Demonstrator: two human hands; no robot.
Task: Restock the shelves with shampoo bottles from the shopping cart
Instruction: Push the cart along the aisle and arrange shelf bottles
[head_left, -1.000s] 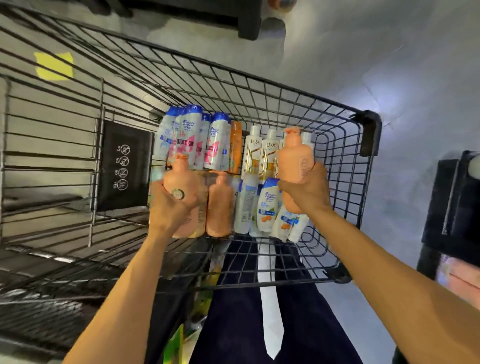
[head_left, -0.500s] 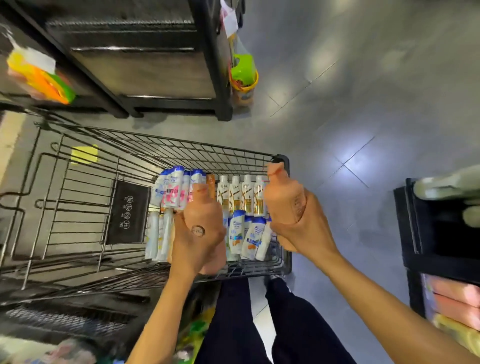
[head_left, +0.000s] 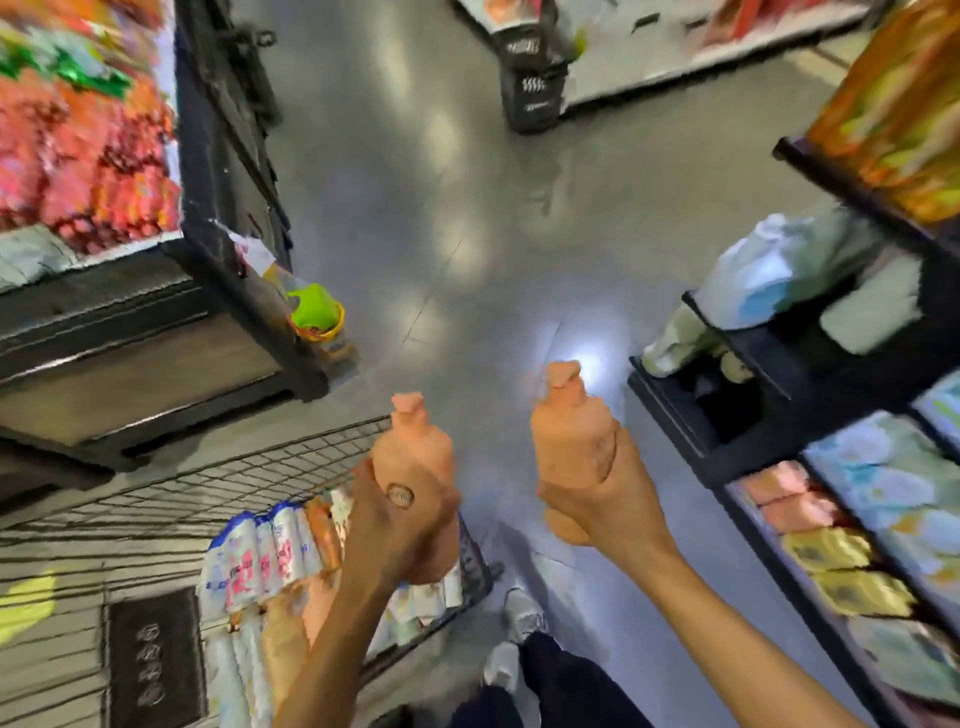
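My left hand grips an orange pump bottle upright above the right end of the black wire shopping cart. My right hand grips a second orange pump bottle, held over the grey floor to the right of the cart. Several white, blue and orange bottles lie in the cart below my left arm. The picture is blurred by motion.
A black shelf unit with coloured packs stands at the right, with white bags on its end shelf. Another dark shelf with red packs is at the left. A black crate sits far down the grey aisle floor.
Both hands have lifted their orange bottles up out of the cart. The view has swung up and to the right, from the cart toward the aisle and the right shelf.
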